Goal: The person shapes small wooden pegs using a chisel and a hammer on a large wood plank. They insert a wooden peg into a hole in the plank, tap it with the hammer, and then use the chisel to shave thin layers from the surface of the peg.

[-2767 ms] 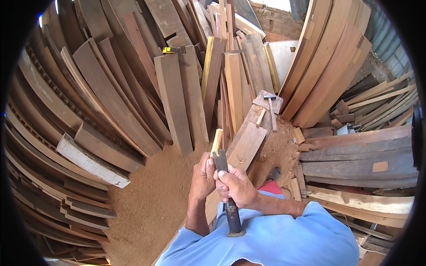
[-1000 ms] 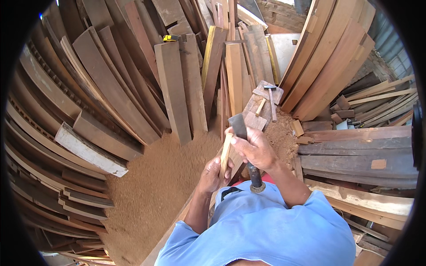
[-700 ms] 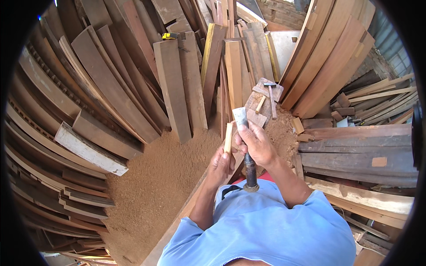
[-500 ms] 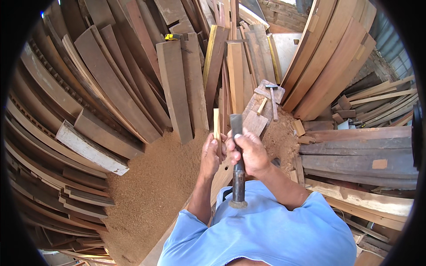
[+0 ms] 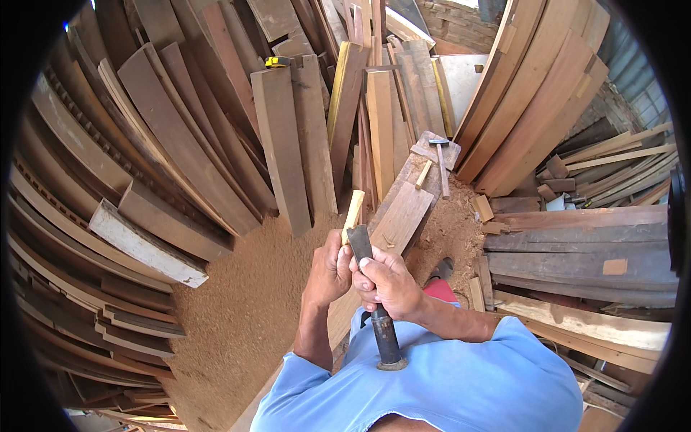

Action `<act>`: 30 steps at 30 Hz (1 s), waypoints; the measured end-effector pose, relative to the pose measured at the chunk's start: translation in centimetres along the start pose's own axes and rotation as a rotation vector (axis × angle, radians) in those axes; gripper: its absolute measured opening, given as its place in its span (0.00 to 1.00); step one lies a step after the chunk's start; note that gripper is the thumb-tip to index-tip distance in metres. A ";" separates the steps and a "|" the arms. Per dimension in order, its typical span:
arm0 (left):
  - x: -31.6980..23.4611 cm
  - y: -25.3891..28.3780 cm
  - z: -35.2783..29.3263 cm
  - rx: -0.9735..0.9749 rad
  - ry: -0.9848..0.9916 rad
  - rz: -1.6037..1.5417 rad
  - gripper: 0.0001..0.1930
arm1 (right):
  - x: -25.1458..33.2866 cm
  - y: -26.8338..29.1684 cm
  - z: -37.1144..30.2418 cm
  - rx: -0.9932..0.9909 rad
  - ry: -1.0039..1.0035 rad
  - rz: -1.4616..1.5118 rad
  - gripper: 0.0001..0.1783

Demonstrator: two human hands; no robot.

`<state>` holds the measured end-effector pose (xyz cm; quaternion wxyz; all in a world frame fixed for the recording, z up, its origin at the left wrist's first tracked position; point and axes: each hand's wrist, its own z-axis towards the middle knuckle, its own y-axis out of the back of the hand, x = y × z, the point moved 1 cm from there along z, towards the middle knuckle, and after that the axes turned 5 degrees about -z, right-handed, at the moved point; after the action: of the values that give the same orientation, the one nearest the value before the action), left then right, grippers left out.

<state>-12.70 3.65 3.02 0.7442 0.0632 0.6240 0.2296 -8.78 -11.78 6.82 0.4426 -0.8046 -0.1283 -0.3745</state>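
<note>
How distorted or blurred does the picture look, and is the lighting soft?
Head view: the boards at left bend toward the rim, corners are black; chisel and hammer look fairly sharp; light seems soft, with darker gaps between boards.

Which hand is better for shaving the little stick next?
Probably the right hand: it grips the chisel, whose blade is close to the wooden stick. The left hand holds that stick.
</note>
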 end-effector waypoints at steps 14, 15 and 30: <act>4.8 -3.9 -11.4 0.168 0.313 -0.260 0.11 | 5.8 2.5 -3.8 -0.246 0.459 -0.118 0.10; 5.2 -4.1 -12.3 0.115 0.487 -0.383 0.12 | 5.5 4.0 -3.3 -0.264 0.417 -0.153 0.11; 5.7 2.5 -4.1 -0.071 0.004 -0.968 0.29 | -1.0 11.5 3.8 -0.280 0.260 -0.525 0.13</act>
<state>-16.59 7.52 -2.03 0.7660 -0.2604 0.5750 -0.1217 -1.44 -15.21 -2.25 0.2286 -0.7427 -0.2209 -0.5894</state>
